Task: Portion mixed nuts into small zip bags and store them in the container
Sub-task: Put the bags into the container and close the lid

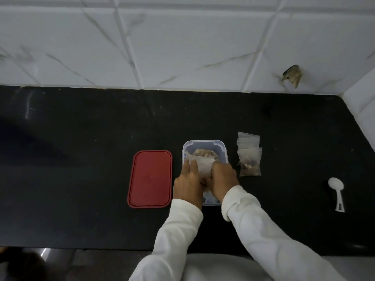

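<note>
The person is standing at the black bench (81, 159) and is holding one small zip bag (203, 164) just over the open clear container (205, 143), at its middle. The left hand (189, 183) is lying with rather straight fingers on the left part of the bag, its thumb hidden. The right hand (223, 180) is curling its fingers around the right edge of the bag. Both hands are covering the near half of the container. Behind the bag, at the far end of the container, some mixed nuts (204, 154) are showing. I am judging the bag to be light, thin and soft, a little slippery, so it is bending easily. The nuts inside are probably shifting when it is tilted. It is better to take it by the two side edges or near the zip strip, not by the loose middle. Counting now: one container, and one red lid (150, 179) lying flat just to the left of it. One bag is in the hands. A small pile of bags (249, 157) is lying just to the right of the container, at least three, overlapping, so the exact number I cannot tell. The nearest of them is holding nuts. One white spoon (336, 192) is lying well apart to the right of the container.
</note>
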A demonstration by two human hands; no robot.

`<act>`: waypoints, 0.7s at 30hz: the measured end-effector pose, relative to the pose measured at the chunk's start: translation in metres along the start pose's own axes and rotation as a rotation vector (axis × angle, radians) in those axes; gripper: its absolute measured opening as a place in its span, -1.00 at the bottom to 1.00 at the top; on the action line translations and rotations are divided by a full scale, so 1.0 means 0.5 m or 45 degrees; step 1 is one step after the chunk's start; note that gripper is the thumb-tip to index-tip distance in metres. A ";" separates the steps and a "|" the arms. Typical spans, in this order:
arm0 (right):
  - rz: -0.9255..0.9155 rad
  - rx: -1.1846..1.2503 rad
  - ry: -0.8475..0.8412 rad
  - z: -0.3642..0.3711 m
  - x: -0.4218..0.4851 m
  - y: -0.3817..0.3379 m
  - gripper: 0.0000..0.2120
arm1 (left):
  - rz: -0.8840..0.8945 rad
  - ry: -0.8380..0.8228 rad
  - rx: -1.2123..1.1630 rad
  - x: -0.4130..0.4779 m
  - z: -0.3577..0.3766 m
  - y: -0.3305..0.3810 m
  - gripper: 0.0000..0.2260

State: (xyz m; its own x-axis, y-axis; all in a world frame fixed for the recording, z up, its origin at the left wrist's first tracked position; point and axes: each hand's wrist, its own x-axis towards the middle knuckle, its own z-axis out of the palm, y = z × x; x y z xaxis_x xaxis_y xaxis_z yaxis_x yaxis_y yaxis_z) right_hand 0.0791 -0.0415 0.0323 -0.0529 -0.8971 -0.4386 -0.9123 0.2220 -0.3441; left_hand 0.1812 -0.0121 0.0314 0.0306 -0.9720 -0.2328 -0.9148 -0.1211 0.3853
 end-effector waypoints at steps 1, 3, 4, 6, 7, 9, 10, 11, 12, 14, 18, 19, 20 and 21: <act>-0.001 -0.024 -0.003 0.002 0.000 -0.003 -0.65 | 0.038 0.029 0.003 -0.001 0.008 -0.003 -0.42; -0.016 -0.003 0.021 0.001 -0.006 -0.008 -0.56 | 0.144 0.100 0.024 0.000 0.023 -0.002 -0.46; -0.016 0.027 0.046 0.001 -0.014 -0.005 -0.45 | 0.210 0.123 0.062 0.002 0.025 -0.003 -0.47; -0.079 0.026 0.141 0.005 -0.024 0.008 -0.25 | 0.319 0.174 0.144 0.002 0.021 -0.006 -0.47; -0.131 -0.042 0.162 0.005 -0.029 0.016 -0.26 | 0.365 0.192 0.160 0.000 0.023 -0.012 -0.47; -0.229 -0.087 0.053 0.009 -0.039 0.029 -0.51 | 0.390 0.124 0.244 -0.002 0.033 -0.023 -0.46; -0.298 -0.078 -0.007 0.013 -0.041 0.034 -0.61 | 0.387 0.063 0.344 -0.004 0.034 -0.022 -0.46; -0.365 -0.064 -0.052 0.020 -0.041 0.041 -0.63 | 0.386 -0.020 0.448 -0.009 0.031 -0.018 -0.46; -0.439 -0.080 -0.103 0.025 -0.042 0.044 -0.60 | 0.382 -0.098 0.508 -0.014 0.030 -0.011 -0.47; -0.554 -0.253 -0.203 0.030 -0.035 0.051 -0.45 | 0.344 -0.290 0.597 -0.005 0.030 -0.006 -0.48; -0.560 -0.515 -0.341 0.015 -0.013 0.043 -0.32 | 0.288 -0.488 0.648 0.014 0.019 0.000 -0.43; -0.560 -0.565 -0.380 0.011 -0.010 0.038 -0.31 | 0.287 -0.538 0.656 0.018 0.014 0.000 -0.41; -0.562 -0.620 -0.416 0.009 -0.007 0.034 -0.30 | 0.289 -0.579 0.675 0.019 0.010 0.001 -0.39; -0.566 -0.666 -0.447 0.008 -0.005 0.031 -0.29 | 0.288 -0.601 0.687 0.021 0.009 0.001 -0.37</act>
State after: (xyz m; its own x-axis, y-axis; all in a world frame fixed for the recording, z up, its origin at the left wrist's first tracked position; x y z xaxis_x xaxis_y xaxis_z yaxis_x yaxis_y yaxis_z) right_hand 0.0667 -0.0342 0.0245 0.4158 -0.6663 -0.6189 -0.8954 -0.4190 -0.1505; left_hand 0.1791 -0.0215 0.0252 -0.2466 -0.7574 -0.6046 -0.9523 0.3051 0.0061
